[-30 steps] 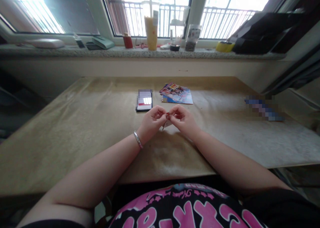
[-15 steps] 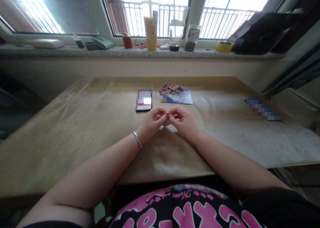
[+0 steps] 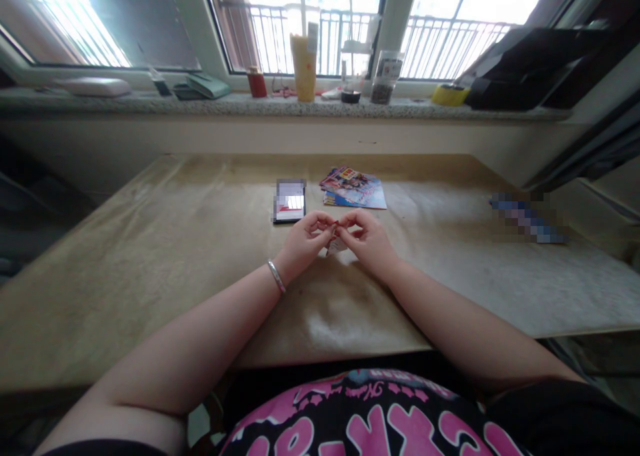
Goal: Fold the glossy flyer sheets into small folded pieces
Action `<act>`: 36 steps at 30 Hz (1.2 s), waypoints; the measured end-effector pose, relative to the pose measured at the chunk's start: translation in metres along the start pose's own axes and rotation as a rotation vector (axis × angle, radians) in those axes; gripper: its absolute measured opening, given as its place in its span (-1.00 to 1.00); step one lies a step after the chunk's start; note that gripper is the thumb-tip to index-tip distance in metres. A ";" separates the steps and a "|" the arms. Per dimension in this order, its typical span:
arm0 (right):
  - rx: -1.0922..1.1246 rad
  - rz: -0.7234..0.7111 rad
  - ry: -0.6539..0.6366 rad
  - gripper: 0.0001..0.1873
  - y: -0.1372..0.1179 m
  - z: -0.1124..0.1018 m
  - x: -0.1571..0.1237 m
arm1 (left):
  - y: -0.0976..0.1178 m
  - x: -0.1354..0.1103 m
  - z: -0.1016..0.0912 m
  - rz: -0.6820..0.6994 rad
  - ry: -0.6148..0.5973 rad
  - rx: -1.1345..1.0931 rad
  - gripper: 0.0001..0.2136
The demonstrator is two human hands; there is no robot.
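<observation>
Close together above the middle of the table, my left hand [image 3: 310, 236] and my right hand [image 3: 364, 238] pinch a small folded paper [image 3: 336, 245] between thumbs and fingertips. The paper is whitish with some red at its top edge, and its lower part hangs below the fingers. Much of it is hidden by my thumbs. A silver bangle [image 3: 277, 276] is around my left wrist. Just beyond my left hand lies a phone [image 3: 290, 203] with a lit screen. Past my right hand is a small stack of colourful printed papers [image 3: 355, 188].
A tan cloth covers the table [image 3: 200, 256]. A blurred blue item [image 3: 527, 219] lies near its right edge. On the windowsill [image 3: 235, 104] stand a yellow cup [image 3: 303, 68], a red bottle [image 3: 257, 83], a clear container [image 3: 384, 79] and yellow tape [image 3: 450, 95].
The paper has turned between my fingers, and more of its whitish face shows below my thumbs. Both hands stay in nearly the same place.
</observation>
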State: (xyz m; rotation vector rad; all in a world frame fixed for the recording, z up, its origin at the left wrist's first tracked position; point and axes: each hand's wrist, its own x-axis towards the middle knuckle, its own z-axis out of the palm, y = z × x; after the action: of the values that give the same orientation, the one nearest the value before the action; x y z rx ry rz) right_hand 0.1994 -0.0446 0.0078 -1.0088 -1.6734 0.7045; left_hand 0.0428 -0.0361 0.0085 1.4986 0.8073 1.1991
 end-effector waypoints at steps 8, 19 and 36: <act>0.042 0.155 0.033 -0.81 0.010 -0.002 0.006 | -0.001 -0.002 -0.002 -0.063 -0.110 0.051 -0.62; -0.008 0.178 -0.104 -0.70 0.023 -0.005 0.010 | -0.011 0.005 -0.007 -0.150 -0.108 0.099 -0.57; -0.211 0.220 -0.185 -0.71 0.041 -0.008 0.013 | -0.017 0.009 -0.013 0.051 -0.190 0.466 -0.60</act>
State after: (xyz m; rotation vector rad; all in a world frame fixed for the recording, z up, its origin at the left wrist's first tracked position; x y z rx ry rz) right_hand 0.2170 -0.0135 -0.0176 -1.3255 -1.8427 0.7965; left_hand 0.0343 -0.0197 -0.0054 1.9880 0.9654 0.9220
